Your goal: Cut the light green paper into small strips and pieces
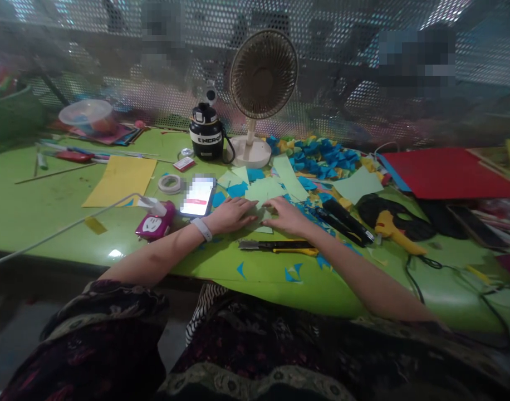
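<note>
My left hand (232,214) lies flat on a pale green paper piece (261,218) on the green table (50,211), fingers stretched out to the right. My right hand (287,216) presses on the same paper from the right, fingers spread and pointing left. The two hands almost touch over the paper. A yellow-handled cutter (275,246) lies just in front of them. More pale green sheets (265,189) lie just behind the hands.
A lit phone (197,196), a tape roll (170,182), a pink device (155,224) with white cable and a yellow sheet (121,179) lie to the left. Behind stand a fan (261,92) and black jug (205,132). Right: glue gun (395,229), red paper (447,172), blue-yellow scraps (317,155).
</note>
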Available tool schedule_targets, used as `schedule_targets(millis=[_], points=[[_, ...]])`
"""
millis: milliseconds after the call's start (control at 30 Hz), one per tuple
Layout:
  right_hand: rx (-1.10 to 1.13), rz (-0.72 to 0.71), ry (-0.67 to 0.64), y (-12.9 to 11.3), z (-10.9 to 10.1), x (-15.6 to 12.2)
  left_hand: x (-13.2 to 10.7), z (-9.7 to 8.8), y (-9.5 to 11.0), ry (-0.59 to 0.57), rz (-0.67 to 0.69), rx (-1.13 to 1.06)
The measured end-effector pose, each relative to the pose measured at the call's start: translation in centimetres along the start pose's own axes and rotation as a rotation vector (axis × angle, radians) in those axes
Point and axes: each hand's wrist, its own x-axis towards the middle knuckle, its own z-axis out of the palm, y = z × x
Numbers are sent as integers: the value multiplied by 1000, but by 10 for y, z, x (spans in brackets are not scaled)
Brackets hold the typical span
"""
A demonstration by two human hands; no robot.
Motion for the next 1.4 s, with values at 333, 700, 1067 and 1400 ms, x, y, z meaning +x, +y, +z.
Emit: schedule_targets(millis=[333, 700, 1067, 1400], points=[[241, 108, -110, 2, -26, 3, -2, 1, 3, 40, 7, 14], [-33, 345, 248, 30, -39, 56, -3, 0, 6, 71, -56, 26], [-31, -335, -227, 15, -5, -5, -1, -10, 8, 389, -222, -372], [33, -417, 65, 21, 3, -8, -2, -17, 11, 415, -354, -533]])
